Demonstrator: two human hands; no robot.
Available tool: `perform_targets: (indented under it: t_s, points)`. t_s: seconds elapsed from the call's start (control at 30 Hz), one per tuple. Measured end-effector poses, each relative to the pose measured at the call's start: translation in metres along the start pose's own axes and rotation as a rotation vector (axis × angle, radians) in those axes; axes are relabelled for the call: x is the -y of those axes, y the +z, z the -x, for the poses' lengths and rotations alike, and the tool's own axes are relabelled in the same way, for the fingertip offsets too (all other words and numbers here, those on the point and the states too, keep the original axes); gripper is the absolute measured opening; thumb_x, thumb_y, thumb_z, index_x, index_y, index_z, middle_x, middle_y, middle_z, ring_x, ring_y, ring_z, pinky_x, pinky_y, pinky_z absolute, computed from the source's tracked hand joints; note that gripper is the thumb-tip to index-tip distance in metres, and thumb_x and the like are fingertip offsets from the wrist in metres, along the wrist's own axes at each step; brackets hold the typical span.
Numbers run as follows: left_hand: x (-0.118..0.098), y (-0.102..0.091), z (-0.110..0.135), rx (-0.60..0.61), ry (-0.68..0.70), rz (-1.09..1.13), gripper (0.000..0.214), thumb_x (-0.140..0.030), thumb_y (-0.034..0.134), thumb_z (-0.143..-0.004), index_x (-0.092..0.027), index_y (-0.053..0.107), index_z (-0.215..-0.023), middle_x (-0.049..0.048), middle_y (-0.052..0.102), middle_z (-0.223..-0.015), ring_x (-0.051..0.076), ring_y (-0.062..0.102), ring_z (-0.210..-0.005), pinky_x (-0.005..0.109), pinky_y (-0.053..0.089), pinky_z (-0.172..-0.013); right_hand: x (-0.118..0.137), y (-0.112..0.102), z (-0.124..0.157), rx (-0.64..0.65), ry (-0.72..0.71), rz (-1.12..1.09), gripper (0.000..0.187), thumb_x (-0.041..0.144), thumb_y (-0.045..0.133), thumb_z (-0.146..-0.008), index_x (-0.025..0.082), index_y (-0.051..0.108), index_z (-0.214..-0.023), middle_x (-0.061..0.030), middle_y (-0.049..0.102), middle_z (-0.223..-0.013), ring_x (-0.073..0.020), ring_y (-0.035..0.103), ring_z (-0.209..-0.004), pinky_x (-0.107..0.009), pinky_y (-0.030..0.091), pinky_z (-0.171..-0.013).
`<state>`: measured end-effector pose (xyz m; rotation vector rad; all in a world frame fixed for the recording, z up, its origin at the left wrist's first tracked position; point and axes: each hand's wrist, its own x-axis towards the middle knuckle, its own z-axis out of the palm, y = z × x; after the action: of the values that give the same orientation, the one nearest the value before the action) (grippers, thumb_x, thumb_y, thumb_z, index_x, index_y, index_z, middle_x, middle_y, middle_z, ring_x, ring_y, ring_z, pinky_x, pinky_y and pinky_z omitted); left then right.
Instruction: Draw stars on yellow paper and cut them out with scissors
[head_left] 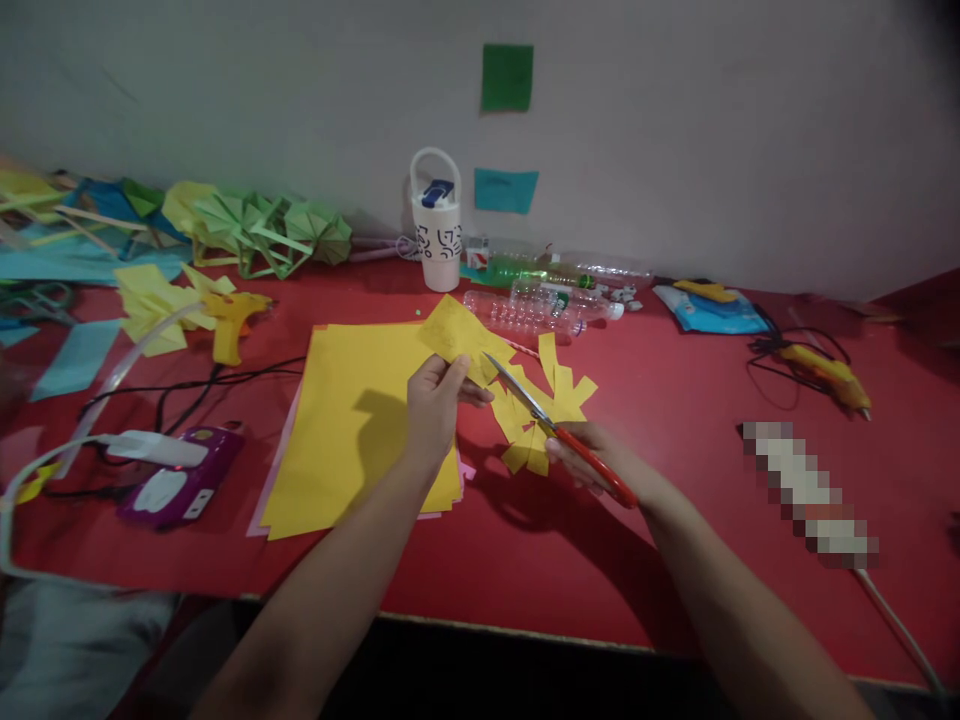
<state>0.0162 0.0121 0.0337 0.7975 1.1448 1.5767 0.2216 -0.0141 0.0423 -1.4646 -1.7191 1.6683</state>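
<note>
My left hand point(439, 405) pinches a small yellow paper square point(455, 330) between thumb and fingers, one corner pointing up. In my right hand point(596, 455) is a pair of scissors point(551, 420) with red handles, their blade tips at the square's right edge. Cut yellow paper pieces point(570, 390) with strip-like arms lie under and beyond the scissors. A stack of yellow sheets point(330, 430), with pink paper showing at its edges, lies below my left wrist.
To the left are a purple power strip point(176, 480) with cables and a yellow glue gun point(232, 320). Plastic bottles point(525, 312) and a white tumbler point(439, 240) are at the back. Another glue gun point(829, 380) and a blue packet point(712, 308) lie right.
</note>
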Motion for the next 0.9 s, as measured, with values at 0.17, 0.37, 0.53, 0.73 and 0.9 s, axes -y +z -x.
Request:
perform_targets:
  t_s: [0.17, 0.37, 0.53, 0.73, 0.9]
  points:
    - [0.0023, -0.0016, -0.0017, 0.012, 0.008, 0.0, 0.025, -0.029, 0.067, -0.08, -0.021, 0.049, -0.065, -0.0063, 0.055, -0.042, 0.013, 0.064, -0.043, 0.021, 0.05, -0.048, 0.0028, 0.0002, -0.0003, -0.016, 0.021, 0.021, 0.059, 0.076, 0.071, -0.067, 0.022, 0.049, -0.062, 0.0084, 0.04, -0.043, -0.0078, 0.038, -0.038, -0.023, 0.032, -0.039]
    - [0.0008, -0.0009, -0.0024, 0.005, 0.02, -0.016, 0.023, -0.03, 0.067, -0.077, -0.02, 0.051, -0.064, -0.0058, 0.056, -0.041, 0.011, 0.06, -0.038, 0.018, 0.044, -0.042, 0.0036, 0.0004, -0.0015, -0.001, 0.035, 0.021, 0.06, 0.077, 0.07, -0.066, 0.022, 0.048, -0.065, 0.0088, 0.039, -0.044, -0.0074, 0.039, -0.038, -0.022, 0.032, -0.037]
    - [-0.0008, -0.0017, -0.0026, 0.034, 0.059, -0.03, 0.023, -0.033, 0.067, -0.077, -0.02, 0.053, -0.065, -0.0044, 0.058, -0.041, 0.012, 0.06, -0.037, 0.02, 0.046, -0.041, 0.0032, -0.0018, 0.0002, 0.019, -0.012, 0.057, 0.058, 0.075, 0.069, -0.072, 0.021, 0.048, -0.066, 0.0055, 0.048, -0.051, -0.0073, 0.043, -0.04, -0.021, 0.033, -0.037]
    - [0.0027, -0.0034, -0.0018, 0.095, 0.091, -0.058, 0.025, -0.038, 0.068, -0.076, -0.02, 0.053, -0.068, -0.0043, 0.058, -0.04, 0.014, 0.06, -0.037, 0.022, 0.047, -0.04, 0.0018, -0.0023, 0.001, 0.037, -0.086, 0.071, 0.057, 0.075, 0.066, -0.073, 0.021, 0.047, -0.068, 0.0025, 0.053, -0.058, -0.0071, 0.044, -0.043, -0.022, 0.034, -0.039]
    - [0.0042, -0.0031, -0.0013, 0.087, 0.086, -0.058, 0.026, -0.039, 0.068, -0.075, -0.021, 0.051, -0.068, -0.0048, 0.058, -0.04, 0.014, 0.06, -0.036, 0.023, 0.047, -0.04, 0.0007, -0.001, 0.0004, 0.027, -0.033, 0.071, 0.058, 0.076, 0.066, -0.072, 0.021, 0.047, -0.068, 0.0037, 0.052, -0.056, -0.0063, 0.041, -0.04, -0.022, 0.033, -0.038]
